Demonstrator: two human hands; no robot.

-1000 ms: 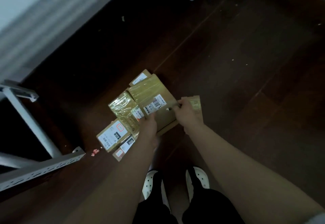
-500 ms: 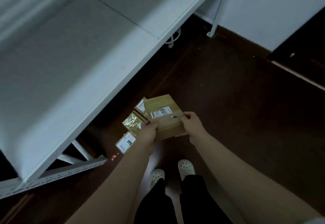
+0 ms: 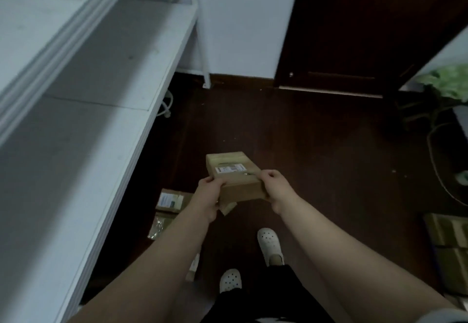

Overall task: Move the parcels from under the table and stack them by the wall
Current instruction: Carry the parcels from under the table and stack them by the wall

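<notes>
The dark wooden floor (image 3: 316, 145) runs beside a white bench (image 3: 83, 132) up to a white wall (image 3: 243, 18). 1 brown parcel (image 3: 234, 170) is held above the floor: the left hand (image 3: 209, 196) grips its left edge and the right hand (image 3: 274, 185) grips its right edge. 2 more parcels (image 3: 169, 199) lie on the floor by the bench.

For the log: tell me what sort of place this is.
Probably a home or small office room: white table, dark wooden floor and door, cardboard parcels lying by the table.
</notes>
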